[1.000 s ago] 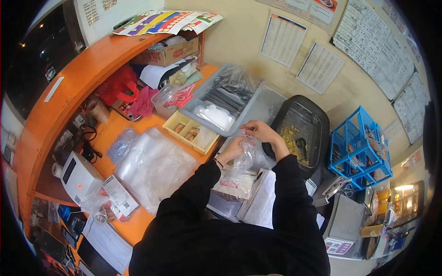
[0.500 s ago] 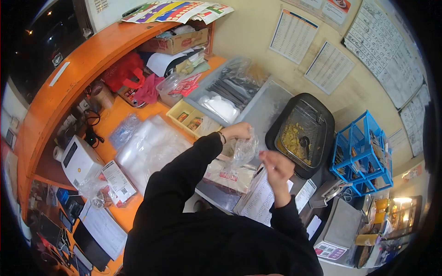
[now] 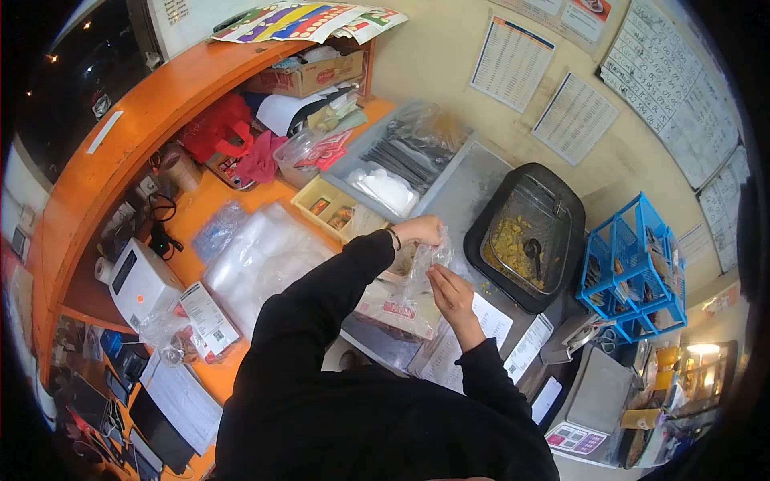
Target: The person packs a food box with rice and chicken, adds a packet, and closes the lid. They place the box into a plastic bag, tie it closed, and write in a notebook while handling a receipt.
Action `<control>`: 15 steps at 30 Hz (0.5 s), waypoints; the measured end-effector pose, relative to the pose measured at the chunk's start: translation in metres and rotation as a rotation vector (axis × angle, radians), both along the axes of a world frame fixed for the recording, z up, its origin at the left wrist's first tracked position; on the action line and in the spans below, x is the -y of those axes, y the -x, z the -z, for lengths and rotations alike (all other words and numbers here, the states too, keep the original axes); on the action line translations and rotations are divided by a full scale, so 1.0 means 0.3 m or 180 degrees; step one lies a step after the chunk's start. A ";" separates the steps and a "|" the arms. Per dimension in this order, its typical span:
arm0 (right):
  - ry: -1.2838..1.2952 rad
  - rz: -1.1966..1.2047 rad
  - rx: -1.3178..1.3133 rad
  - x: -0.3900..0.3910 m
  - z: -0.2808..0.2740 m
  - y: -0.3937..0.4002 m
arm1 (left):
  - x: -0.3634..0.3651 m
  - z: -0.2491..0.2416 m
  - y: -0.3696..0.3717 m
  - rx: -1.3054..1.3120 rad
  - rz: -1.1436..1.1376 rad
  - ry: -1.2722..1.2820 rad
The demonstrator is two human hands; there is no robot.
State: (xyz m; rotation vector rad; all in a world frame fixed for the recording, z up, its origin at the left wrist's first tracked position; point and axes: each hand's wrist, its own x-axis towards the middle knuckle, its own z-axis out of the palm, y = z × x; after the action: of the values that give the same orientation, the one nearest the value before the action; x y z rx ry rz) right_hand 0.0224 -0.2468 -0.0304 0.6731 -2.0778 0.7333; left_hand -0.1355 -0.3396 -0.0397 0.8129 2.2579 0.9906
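Observation:
My left hand [image 3: 419,230] is closed on the top of a clear plastic bag [image 3: 419,271], with the arm stretched across from the left. At the bag's right side, the fingers of my right hand [image 3: 454,295] pinch its plastic. Something round and pale shows partly behind the bag, too covered to name. Just below the bag is a pale packet with a red label [image 3: 399,309]. Printed sheets [image 3: 449,353] lie under my right forearm.
A black lidded tray [image 3: 525,236] of yellow food with a dark spoon stands to the right. Beyond my hands are a grey cutlery bin [image 3: 401,160] and a yellow divided box [image 3: 333,207]. Plastic bags [image 3: 269,248] lie left; a blue rack [image 3: 634,268] stands far right.
My right hand has moved left to the bag, and its fingers now pinch the plastic. My left hand stays closed on the bag, nearly in the same place.

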 end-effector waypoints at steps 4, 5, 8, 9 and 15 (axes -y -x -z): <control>-0.0106 0.0200 0.0148 -0.006 0.006 0.028 | 0.001 -0.041 -0.014 -0.0124 0.0096 0.0126; -0.0112 0.0253 0.0164 -0.014 0.019 0.041 | 0.000 -0.031 -0.009 -0.0343 0.0167 0.0043; -0.0129 0.0373 0.0180 -0.036 0.046 0.091 | -0.002 -0.013 -0.017 -0.1137 0.0147 -0.0195; -0.0132 0.0407 0.0176 -0.041 0.051 0.103 | -0.002 -0.009 -0.033 -0.1495 -0.0021 -0.0271; -0.0024 0.0475 0.0157 -0.050 0.073 0.120 | 0.032 -0.065 -0.091 -0.1960 -0.0044 -0.0069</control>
State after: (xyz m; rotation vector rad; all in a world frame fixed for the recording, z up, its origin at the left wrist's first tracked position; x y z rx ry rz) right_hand -0.0137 -0.2317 -0.0523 0.5020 -2.1503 0.6636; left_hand -0.1083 -0.3491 -0.0202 1.2459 2.7631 0.8485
